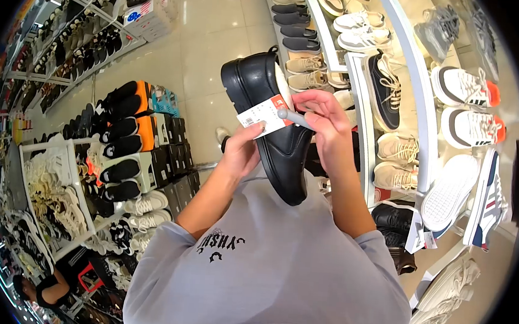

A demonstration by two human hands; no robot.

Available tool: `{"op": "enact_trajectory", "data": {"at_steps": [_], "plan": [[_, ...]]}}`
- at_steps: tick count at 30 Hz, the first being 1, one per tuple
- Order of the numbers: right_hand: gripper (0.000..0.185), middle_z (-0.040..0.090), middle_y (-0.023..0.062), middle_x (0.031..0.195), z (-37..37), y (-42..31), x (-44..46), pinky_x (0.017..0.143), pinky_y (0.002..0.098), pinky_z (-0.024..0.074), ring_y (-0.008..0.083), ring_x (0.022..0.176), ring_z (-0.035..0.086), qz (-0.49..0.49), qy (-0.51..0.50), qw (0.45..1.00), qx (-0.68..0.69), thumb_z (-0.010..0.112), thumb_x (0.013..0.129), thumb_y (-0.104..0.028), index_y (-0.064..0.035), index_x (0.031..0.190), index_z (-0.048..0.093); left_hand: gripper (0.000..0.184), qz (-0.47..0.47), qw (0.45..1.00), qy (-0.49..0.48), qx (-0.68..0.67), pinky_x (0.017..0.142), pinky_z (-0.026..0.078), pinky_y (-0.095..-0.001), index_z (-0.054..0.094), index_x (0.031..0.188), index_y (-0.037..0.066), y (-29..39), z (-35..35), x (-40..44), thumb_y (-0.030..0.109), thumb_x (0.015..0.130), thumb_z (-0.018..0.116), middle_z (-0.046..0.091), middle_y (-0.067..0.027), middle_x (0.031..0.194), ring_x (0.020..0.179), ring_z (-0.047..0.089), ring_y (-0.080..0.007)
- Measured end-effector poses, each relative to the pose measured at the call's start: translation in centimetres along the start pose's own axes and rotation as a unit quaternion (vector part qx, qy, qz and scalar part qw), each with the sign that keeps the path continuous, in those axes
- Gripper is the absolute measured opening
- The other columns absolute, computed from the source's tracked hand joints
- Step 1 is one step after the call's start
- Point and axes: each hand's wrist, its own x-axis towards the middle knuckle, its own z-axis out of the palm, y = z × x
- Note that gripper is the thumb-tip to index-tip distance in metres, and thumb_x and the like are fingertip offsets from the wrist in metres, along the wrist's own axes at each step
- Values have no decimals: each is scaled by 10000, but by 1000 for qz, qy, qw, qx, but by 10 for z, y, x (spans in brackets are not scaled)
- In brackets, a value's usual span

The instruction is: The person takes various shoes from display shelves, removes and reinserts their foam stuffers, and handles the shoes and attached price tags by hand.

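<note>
A black leather shoe [284, 166] hangs in front of my chest, toe toward me and heel pointing up and away. My left hand [243, 154] grips its side, the thumb pressing a white and red price tag [261, 116] flat against the upper. In my right hand [331, 128] is a grey, pen-like stick [298, 118] with a rounded end, held between thumb and fingers. That rounded end lies over the red edge of the tag. The fingers of my right hand are curled near the shoe's opening, and part of the opening is hidden behind them.
White shelves [409, 46] with sneakers and canvas shoes rise close on my right. Stacked shoe boxes [180, 151] and black slip-ons [122, 130] stand on my left. Tiled floor [209, 58] runs ahead between the racks. Another person [49, 289] is at the lower left.
</note>
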Motion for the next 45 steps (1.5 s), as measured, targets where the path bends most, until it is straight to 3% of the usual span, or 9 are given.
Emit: {"op": "enact_trajectory", "data": {"at_steps": [4, 12, 19, 21, 24, 26, 30, 37, 45], "plan": [[321, 599, 116, 1113, 21, -18, 54, 976, 346, 449, 207, 1046, 604, 82, -11, 994, 68, 522, 884, -119, 29, 1169, 528, 617, -27, 999, -39, 2, 1070, 390, -380, 421, 1347, -42, 62, -9, 22, 166, 811, 645, 556, -158, 1291, 1220, 529, -268], [446, 569, 40, 1089, 121, -7, 184, 770, 231, 486, 71, 866, 605, 156, -184, 959, -150, 683, 824, -31, -2, 1242, 531, 650, -37, 996, 23, 78, 1052, 384, -354, 437, 1338, -32, 185, -81, 37, 172, 780, 701, 567, -134, 1275, 1212, 530, -232], [464, 634, 37, 884, 172, -2, 259, 715, 234, 480, 77, 802, 590, 141, -219, 939, -223, 702, 796, -75, 47, 1213, 540, 558, -34, 976, 13, 213, 1057, 346, -332, 499, 1324, -15, 264, -121, 72, 184, 825, 652, 571, -100, 1295, 1227, 516, -222], [465, 640, 57, 945, 168, 6, 277, 787, 273, 480, 128, 885, 610, 86, -224, 931, -274, 698, 796, -84, 35, 1217, 538, 553, -43, 966, 21, 253, 1042, 345, -316, 496, 1332, -16, 279, -116, 89, 196, 843, 641, 570, -86, 1292, 1229, 503, -197], [459, 643, 71, 1012, 167, -6, 309, 839, 296, 464, 155, 961, 609, 93, -205, 925, -305, 703, 793, -96, 11, 1210, 544, 653, -88, 963, -7, 257, 1062, 325, -338, 331, 1383, -6, 297, -121, 130, 206, 851, 646, 497, -109, 1336, 1278, 441, -213], [449, 647, 66, 1038, 157, -3, 334, 849, 302, 447, 147, 1011, 591, 79, -204, 931, -291, 710, 788, -121, -14, 1196, 557, 962, -132, 960, -31, 247, 1085, 313, -361, -12, 1486, -3, 310, -123, 161, 204, 843, 673, 353, -154, 1432, 1357, 343, -243], [521, 648, 65, 1036, 142, -1, 401, 891, 312, 438, 167, 998, 589, 90, -203, 924, -310, 740, 752, -162, -8, 1213, 553, 941, -101, 961, -56, 251, 1120, 249, -367, 24, 1490, 1, 328, -133, 229, 232, 848, 671, 329, -155, 1444, 1373, 311, -249], [520, 611, 86, 1123, 120, -29, 555, 1028, 334, 409, 179, 1061, 591, 94, -209, 961, -156, 690, 767, -63, 11, 1250, 512, 830, 18, 962, 20, 271, 1027, 377, -333, 305, 1434, -7, 391, -106, 360, 208, 776, 763, 493, -109, 1304, 1173, 507, -189], [583, 605, 121, 1084, 123, -48, 710, 817, 300, 542, 180, 953, 655, 142, -355, 903, -197, 697, 762, -60, 38, 1281, 450, 799, 106, 962, 68, 241, 1033, 374, -329, 308, 1440, -6, 433, -129, 453, 138, 782, 737, 501, -104, 1292, 1195, 502, -197]]}}
